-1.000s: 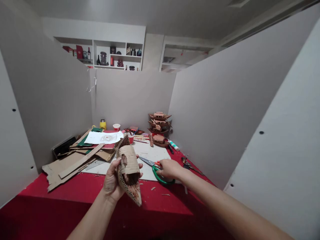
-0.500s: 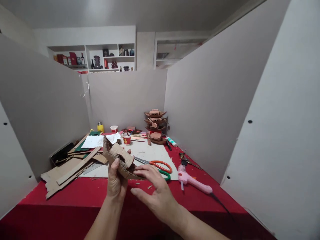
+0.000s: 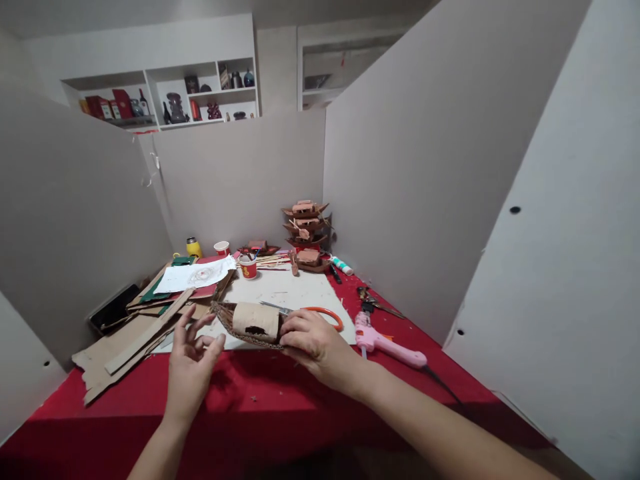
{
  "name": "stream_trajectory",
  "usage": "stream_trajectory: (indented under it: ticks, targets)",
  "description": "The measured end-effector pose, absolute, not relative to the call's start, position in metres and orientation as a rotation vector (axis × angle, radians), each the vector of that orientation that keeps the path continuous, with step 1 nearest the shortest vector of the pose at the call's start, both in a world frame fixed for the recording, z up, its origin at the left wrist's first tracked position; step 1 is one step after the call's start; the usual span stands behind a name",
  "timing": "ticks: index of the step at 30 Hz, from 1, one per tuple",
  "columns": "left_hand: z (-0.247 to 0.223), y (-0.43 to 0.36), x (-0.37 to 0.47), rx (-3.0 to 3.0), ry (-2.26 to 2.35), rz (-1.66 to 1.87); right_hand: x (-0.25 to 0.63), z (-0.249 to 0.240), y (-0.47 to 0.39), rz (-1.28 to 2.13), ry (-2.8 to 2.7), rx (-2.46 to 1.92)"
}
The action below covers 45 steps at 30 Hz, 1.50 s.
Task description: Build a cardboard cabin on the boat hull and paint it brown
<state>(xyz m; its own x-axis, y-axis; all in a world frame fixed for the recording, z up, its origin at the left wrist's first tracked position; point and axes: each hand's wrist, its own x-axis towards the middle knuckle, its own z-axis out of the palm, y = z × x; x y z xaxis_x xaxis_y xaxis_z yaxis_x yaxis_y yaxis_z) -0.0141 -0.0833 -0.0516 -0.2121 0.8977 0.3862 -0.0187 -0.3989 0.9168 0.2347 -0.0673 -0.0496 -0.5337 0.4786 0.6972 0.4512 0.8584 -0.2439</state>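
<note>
Cardboard boat (image 3: 250, 325) has its roof (image 3: 256, 315) on (looks unpainted, unlike the brown boats (image 3: 307, 257) far right); right hand (image 3: 320, 343) pinches its right end; left hand (image 3: 191, 365) spread, empty.

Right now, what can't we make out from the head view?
Cardboard boat: one end covered by the right grip; underside faces away, head view.
Scissors: second handle hidden behind the right grip, head view.
Sketch on the white paper: details too small, head view.
Pink glue gun: the far end of its cord is lost in shadow, head view.
</note>
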Motion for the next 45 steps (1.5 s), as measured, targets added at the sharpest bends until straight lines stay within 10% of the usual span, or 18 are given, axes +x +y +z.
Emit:
stream_trajectory:
  ticks: [21, 45]
  targets:
    - [-0.069, -0.049, 0.003, 1.55, 1.091, 0.967, 0.237, -0.065, -0.047, 0.14, -2.312, -1.088]
    - [-0.105, -0.054, -0.016, 2.991, 0.515, 1.306, 0.255, -0.061, -0.059, 0.158, -2.148, -0.884]
